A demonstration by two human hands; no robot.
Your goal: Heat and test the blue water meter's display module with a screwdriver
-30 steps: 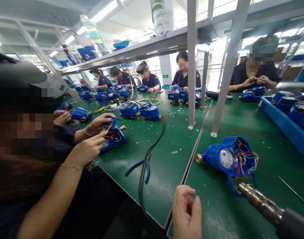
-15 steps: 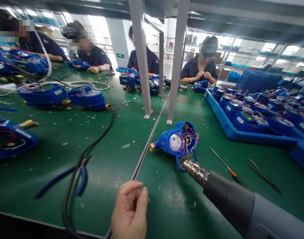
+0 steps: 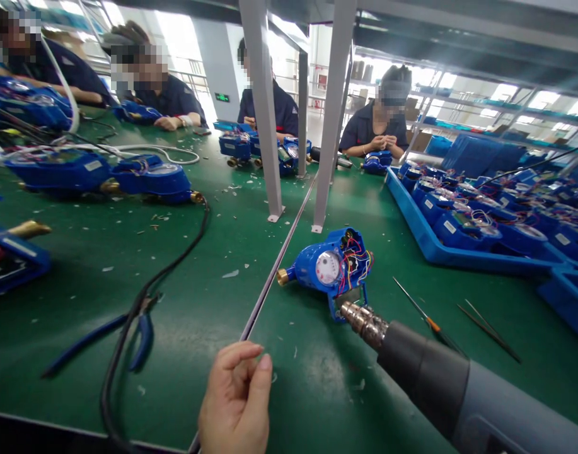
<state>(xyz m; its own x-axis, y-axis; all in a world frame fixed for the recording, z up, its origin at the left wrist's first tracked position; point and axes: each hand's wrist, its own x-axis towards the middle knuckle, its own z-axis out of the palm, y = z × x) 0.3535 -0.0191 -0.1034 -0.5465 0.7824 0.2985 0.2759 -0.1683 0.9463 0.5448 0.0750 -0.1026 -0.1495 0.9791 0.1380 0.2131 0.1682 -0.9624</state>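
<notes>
My left hand (image 3: 236, 403) hovers at the bottom middle beside a thin metal strip (image 3: 270, 277) along the bench. Its fingers are loosely curled, the thumb stands a little apart, and nothing shows in it. A heat gun (image 3: 421, 366) reaches in from the lower right; its handle and my right hand are out of frame. The metal nozzle points at the lower edge of a blue water meter (image 3: 307, 268), near a dark flap. This meter lies with its round dial up, coloured wires exposed and a brass fitting at its left.
Blue-handled pliers (image 3: 144, 334) lie left under a black cable (image 3: 168, 268). An orange-banded screwdriver (image 3: 430, 325) and tweezers (image 3: 491, 331) lie right. Blue trays (image 3: 421, 246) hold several meters. Metal posts (image 3: 324, 176) rise mid-bench; co-workers (image 3: 378, 120) sit across.
The whole view has shifted slightly, so the bench things appear a little further left. My left hand keeps its curled pose, and the heat gun nozzle stays at the meter's lower edge.
</notes>
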